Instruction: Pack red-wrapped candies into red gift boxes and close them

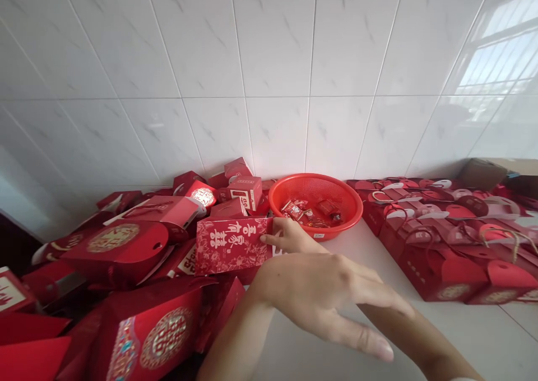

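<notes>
My right hand (290, 236) reaches leftward, its thumb and fingers closed on the right edge of a flat-faced red box (233, 245) with white characters and a flower pattern. The box is tilted and lies over other red boxes. Crossing in front of the right forearm is my left hand (332, 294), back up, fingers stretched to the right and thumb apart, with nothing visible in it. Just behind my right hand is a red plastic basket (316, 233) holding several small red wrapped packets (325, 206).
Red gift boxes (121, 246) are heaped on the left. At right, closed red boxes with handles (445, 258) stand in rows on the pale tabletop (311, 342). A brown carton (483, 172) is at the back right, near the tiled wall (277, 50).
</notes>
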`<state>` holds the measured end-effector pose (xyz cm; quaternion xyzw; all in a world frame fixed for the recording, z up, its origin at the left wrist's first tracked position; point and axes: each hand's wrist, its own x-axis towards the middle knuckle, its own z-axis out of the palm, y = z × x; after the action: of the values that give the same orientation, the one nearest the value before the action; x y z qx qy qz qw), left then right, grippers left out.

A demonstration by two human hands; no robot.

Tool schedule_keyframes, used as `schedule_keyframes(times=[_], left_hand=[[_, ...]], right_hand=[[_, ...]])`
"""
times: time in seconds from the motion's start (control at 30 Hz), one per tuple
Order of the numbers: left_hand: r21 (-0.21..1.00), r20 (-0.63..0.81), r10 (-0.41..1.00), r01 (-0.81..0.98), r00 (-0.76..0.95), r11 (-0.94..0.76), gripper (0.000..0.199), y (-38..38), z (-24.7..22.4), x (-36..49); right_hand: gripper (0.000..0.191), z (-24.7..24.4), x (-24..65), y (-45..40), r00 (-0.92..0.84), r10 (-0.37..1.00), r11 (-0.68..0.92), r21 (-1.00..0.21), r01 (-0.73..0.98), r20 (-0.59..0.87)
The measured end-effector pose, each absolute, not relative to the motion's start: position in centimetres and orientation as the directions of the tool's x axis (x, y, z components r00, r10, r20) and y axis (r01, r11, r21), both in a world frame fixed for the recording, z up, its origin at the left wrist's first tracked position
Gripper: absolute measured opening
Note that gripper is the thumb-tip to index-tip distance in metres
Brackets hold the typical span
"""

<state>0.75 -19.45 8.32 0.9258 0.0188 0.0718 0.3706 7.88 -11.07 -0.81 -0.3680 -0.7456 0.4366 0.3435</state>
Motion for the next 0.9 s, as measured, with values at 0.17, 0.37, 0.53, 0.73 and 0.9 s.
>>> schedule_keyframes(times=[0.17, 0.37, 0.53, 0.73, 0.9], left_hand=[[0.660, 0.181, 0.077, -0.063, 0.980, -0.749, 0.053, -19.2, 8.3, 0.5], [0.692, 0.104, 0.137, 0.027, 0.985, -0.721, 0.051, -19.2, 8.5, 0.7], [0.687, 0.136, 0.105, -0.017, 0.985, -0.726, 0.050, -19.1, 8.6, 0.8], [0.675, 0.129, 0.112, -0.005, 0.985, -0.738, 0.053, -19.0, 8.5, 0.8], [0.722, 0.092, 0.138, 0.030, 0.986, -0.692, 0.052, -19.0, 8.3, 0.8]], right_hand=[[0.047, 0.7, 8.2, -11.1, -0.408, 0.864, 0.328, -0.945, 0.011, 0.295], [0.046, 4.8, 9.5, -10.7, -0.188, 0.860, 0.457, -0.880, -0.125, 0.474], [0.049, 6.6, 7.3, -7.6, -0.111, 0.823, 0.536, -0.826, -0.171, 0.557], [0.029, 6.4, 2.8, -3.1, -0.174, 0.885, 0.391, -0.891, -0.229, 0.433], [0.019, 4.9, 1.5, -2.2, -0.292, 0.872, 0.462, -0.857, 0.227, 0.393]])
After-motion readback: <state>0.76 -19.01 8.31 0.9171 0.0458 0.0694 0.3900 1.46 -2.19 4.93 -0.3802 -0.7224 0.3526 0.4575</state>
